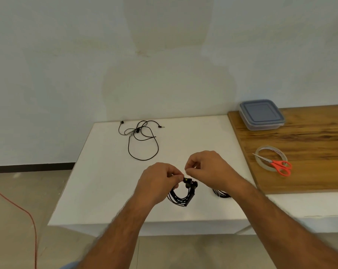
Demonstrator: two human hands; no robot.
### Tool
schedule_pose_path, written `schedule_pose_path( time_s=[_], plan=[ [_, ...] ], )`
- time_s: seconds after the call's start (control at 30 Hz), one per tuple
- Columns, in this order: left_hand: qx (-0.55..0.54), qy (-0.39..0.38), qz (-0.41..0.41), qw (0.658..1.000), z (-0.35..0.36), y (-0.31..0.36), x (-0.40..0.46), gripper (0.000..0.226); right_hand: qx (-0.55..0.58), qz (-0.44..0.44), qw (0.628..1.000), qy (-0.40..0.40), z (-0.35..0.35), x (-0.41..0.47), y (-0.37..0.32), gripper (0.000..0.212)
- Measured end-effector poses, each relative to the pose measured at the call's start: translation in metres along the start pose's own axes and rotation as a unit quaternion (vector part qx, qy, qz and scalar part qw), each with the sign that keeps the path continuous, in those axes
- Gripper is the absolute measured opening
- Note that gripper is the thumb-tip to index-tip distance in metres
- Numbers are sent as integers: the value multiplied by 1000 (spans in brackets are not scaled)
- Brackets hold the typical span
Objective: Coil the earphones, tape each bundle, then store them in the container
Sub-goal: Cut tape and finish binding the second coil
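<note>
Your left hand [160, 179] grips the coiled earphones [180, 195] at lower centre; your right hand [205, 167] pinches something small just beside them. The tape roll [270, 159] lies to the right, nearer your right hand.

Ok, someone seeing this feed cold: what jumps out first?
Both hands at the white table's near edge: the left hand grips a coiled black earphone bundle, the right hand pinching beside it. Next, the red-handled scissors across a tape roll on the wooden board at right.
</note>
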State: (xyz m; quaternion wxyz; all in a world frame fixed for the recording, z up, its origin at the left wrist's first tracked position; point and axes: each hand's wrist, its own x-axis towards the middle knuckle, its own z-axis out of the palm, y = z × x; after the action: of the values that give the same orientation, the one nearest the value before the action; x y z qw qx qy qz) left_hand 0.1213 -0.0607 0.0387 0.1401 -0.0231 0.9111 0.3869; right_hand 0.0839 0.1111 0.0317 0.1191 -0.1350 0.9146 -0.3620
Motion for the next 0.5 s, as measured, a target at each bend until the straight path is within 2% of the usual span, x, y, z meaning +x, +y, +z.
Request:
schedule_pose_path(
  time_s=[0.1, 0.23, 0.33, 0.5],
  plan=[
    [4, -9, 25, 1000, 0, 2, -1, 12, 95, 31, 995, -13, -1, 2, 3, 10],
    [16, -7, 58, 998, 0, 3, 0, 9, 247, 78, 963, -74, -4, 3, 7, 6],
    [36, 9, 85, 996, -1, 5, -1, 8, 272, 105, 950, -108, -6, 4, 10, 7],
    [143, 18, 145, 979, -2, 14, -2, 16, 313, 153, 925, -151, -12, 4, 11, 11]
  ],
)
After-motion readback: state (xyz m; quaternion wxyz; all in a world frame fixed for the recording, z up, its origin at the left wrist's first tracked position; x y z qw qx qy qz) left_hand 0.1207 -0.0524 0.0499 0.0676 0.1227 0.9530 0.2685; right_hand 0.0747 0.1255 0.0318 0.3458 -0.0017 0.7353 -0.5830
